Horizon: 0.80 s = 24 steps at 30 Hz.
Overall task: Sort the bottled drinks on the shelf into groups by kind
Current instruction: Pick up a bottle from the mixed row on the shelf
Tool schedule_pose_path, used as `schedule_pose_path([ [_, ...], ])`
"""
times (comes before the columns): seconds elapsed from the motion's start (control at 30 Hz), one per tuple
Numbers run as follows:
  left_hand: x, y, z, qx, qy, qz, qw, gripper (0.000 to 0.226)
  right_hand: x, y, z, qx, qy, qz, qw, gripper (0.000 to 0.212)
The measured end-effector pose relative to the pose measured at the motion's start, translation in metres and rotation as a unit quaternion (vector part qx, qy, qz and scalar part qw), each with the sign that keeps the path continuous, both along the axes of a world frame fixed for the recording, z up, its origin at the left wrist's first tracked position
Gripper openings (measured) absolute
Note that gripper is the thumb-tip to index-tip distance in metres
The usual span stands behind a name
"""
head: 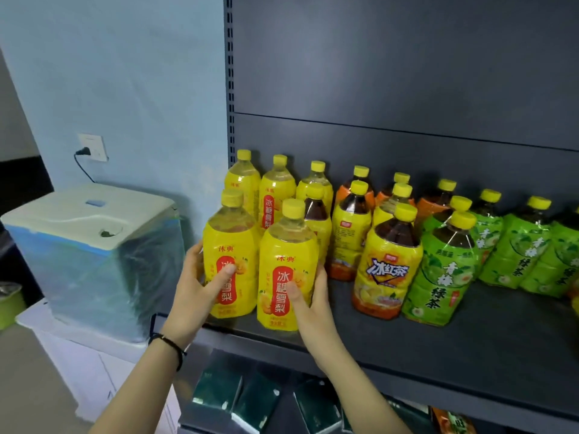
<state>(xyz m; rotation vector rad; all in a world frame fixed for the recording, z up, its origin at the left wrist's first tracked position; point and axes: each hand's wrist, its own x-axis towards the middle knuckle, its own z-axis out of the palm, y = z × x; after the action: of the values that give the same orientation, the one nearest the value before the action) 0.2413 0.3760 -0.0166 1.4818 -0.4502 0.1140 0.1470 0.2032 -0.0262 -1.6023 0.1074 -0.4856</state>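
As things stand: pear bottles (pixel 230 233) grouped at the shelf's (pixel 470 339) left, green teas (pixel 438 270) at its right.
Hands: left hand (pixel 197 283) grips one front pear bottle, right hand (pixel 313 296) its neighbour.
Left to do: a dark tea (pixel 315 209) stands among the pears.

the shelf (pixel 470 333) looks like matt dark-grey painted metal. the bottles (pixel 286 264) on it are clear plastic with glossy shrink labels and smooth yellow plastic caps (pixel 293 207). left of the shelf, shiny plastic film wraps a white appliance (pixel 94 245).
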Motion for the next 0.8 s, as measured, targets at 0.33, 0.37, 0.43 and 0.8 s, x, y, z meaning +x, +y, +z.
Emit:
schedule_pose_path([
  [0.33, 0.086, 0.019, -0.011, 0.022, 0.012, -0.006, 1.0, 0.078, 0.073, 0.028, -0.009, 0.027, -0.027, 0.014, 0.999, 0.086],
  [0.37, 0.091, 0.017, -0.011, 0.025, 0.013, -0.011, 1.0, 0.078, 0.077, 0.03, -0.009, 0.03, -0.03, 0.006, 0.999, 0.086],
  [0.43, 0.106, 0.013, -0.01, 0.026, 0.009, -0.024, 0.999, 0.077, 0.086, 0.031, -0.011, 0.035, -0.033, -0.009, 0.999, 0.091],
  [0.8, 0.174, 0.005, -0.01, 0.004, 0.021, -0.09, 0.996, 0.085, 0.169, 0.04, -0.005, -0.009, -0.019, -0.221, 0.975, 0.086],
])
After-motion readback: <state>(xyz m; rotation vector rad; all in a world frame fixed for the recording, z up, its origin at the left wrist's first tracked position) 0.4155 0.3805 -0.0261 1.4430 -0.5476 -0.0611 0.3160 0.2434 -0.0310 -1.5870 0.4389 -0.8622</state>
